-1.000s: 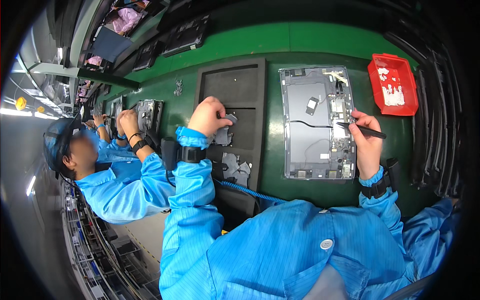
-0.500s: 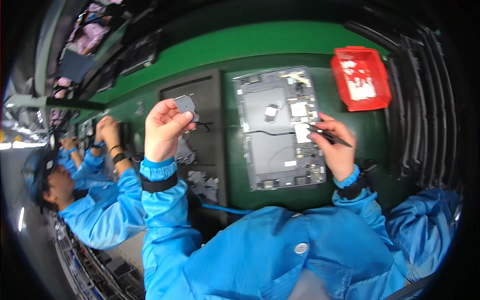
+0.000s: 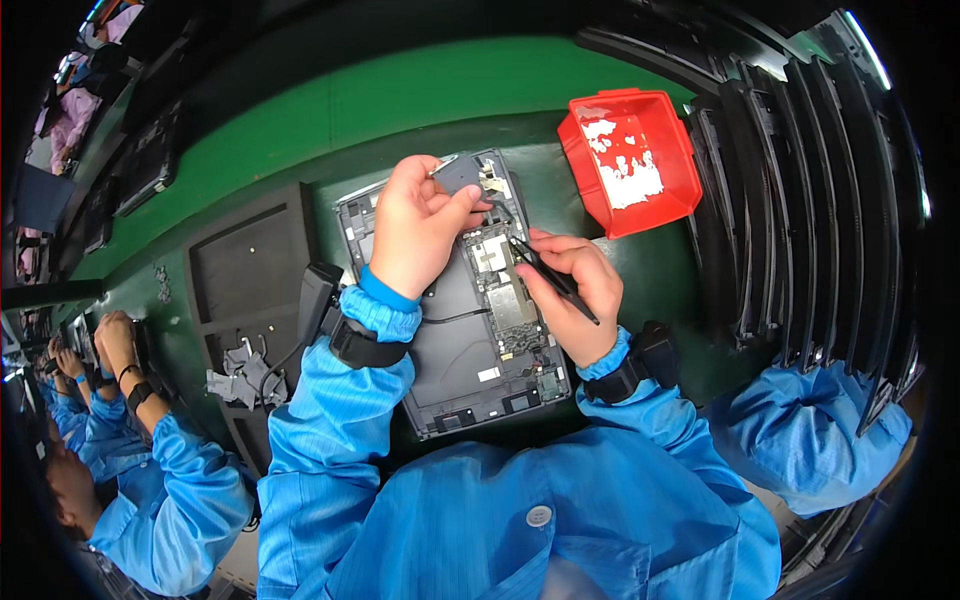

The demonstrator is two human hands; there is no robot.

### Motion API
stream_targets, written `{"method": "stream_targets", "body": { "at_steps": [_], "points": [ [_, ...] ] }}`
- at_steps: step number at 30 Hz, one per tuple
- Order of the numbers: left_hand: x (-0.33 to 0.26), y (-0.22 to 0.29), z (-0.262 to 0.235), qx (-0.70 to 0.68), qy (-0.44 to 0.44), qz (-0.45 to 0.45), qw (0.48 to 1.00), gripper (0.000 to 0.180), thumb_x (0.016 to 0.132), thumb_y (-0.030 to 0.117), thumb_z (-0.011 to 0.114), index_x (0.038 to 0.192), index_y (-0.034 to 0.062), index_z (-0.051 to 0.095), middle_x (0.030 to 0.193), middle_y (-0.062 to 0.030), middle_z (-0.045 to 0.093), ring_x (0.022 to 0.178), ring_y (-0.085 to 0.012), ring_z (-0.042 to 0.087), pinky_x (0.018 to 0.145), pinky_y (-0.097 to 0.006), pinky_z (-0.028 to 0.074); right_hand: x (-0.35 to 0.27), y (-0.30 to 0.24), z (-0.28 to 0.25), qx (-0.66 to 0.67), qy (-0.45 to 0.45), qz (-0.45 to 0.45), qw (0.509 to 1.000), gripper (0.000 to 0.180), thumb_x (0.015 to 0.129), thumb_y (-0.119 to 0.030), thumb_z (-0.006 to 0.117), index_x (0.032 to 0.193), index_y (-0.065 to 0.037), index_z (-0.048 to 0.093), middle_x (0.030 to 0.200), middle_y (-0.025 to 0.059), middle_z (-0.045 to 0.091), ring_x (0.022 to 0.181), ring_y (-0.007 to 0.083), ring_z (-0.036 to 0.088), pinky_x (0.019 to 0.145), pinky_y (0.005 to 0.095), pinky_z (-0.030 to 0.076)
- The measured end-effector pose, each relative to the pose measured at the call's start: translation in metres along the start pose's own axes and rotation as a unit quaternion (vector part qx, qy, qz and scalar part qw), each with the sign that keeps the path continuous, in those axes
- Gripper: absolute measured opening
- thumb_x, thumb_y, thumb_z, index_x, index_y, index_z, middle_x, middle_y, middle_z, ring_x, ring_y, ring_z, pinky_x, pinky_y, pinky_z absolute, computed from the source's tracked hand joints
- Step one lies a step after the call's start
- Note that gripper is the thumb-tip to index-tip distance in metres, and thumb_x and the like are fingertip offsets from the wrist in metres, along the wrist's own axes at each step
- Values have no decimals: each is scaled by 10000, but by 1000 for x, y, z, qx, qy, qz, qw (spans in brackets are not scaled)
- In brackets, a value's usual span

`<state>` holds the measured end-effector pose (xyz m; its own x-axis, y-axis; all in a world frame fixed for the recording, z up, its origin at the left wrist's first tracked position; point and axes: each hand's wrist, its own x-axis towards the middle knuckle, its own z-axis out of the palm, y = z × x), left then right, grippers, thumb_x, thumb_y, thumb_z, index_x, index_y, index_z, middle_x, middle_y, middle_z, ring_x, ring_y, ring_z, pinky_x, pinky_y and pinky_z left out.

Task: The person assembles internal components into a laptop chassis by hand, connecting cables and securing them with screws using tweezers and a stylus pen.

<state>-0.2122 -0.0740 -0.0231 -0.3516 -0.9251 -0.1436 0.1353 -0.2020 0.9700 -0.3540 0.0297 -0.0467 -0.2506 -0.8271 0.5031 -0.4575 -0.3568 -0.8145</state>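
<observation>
An open laptop base [image 3: 440, 375] lies in front of me, tilted on the green bench, with a circuit board [image 3: 510, 305] along its right side. My left hand [image 3: 412, 235] is closed on a small flat grey part [image 3: 458, 182] with a short dark cable, over the far end of the base. Black tweezers [image 3: 562, 282] sit pinched in my right hand [image 3: 578, 300], their tips at the board's upper part beside the pale patches. My left hand hides part of the base's far left side.
A red bin [image 3: 680, 190] with white scraps stands at far right, beside a row of upright black panels [image 3: 790, 220]. On the left is a dark foam tray [image 3: 250, 265] with grey pieces [image 3: 250, 375] on it. A co-worker's arm [image 3: 160, 420] works farther left.
My left hand has carried the grey part rightward, from above the foam tray to over the laptop base. My right hand keeps the tweezers at the board. The whole view has shifted.
</observation>
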Motion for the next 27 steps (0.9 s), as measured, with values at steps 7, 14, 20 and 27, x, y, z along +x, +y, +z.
{"method": "stream_targets", "body": {
  "at_steps": [7, 14, 20, 27],
  "points": [
    [0, -7, 1, -4, 0, 1, 1000, 282, 828, -58, 537, 1062, -24, 384, 967, -151, 581, 824, -214, 631, 679, -276, 547, 2, 1, 3, -22, -3, -24, 999, 251, 655, 43, 728, 765, 10, 505, 866, 170, 618, 844, 301, 640, 667, 332, 522],
    [-1, -8, 1, -3, -1, -2, 1000, 311, 831, -60, 533, 1092, -28, 366, 984, -160, 571, 822, -207, 628, 673, -274, 544, -2, 4, 5, -25, 25, -24, 999, 243, 657, 67, 717, 763, 15, 505, 851, 173, 615, 853, 296, 639, 677, 325, 519],
    [-2, -8, 0, -9, 1, 7, 1000, 323, 830, -60, 540, 1096, -11, 365, 960, -148, 577, 810, -195, 627, 655, -263, 539, -4, 0, 7, 272, 84, 213, 934, 133, 787, 69, 609, 853, 30, 500, 956, 166, 598, 956, 246, 600, 799, 304, 490],
    [-1, -12, 1, -4, -5, 16, 1000, 318, 828, -59, 545, 1092, -8, 374, 933, -143, 585, 781, -184, 625, 654, -261, 538, 2, -8, 3, 328, 110, 319, 882, 98, 812, 42, 592, 875, 42, 517, 974, 186, 614, 942, 212, 601, 815, 284, 480]
  ]
}}
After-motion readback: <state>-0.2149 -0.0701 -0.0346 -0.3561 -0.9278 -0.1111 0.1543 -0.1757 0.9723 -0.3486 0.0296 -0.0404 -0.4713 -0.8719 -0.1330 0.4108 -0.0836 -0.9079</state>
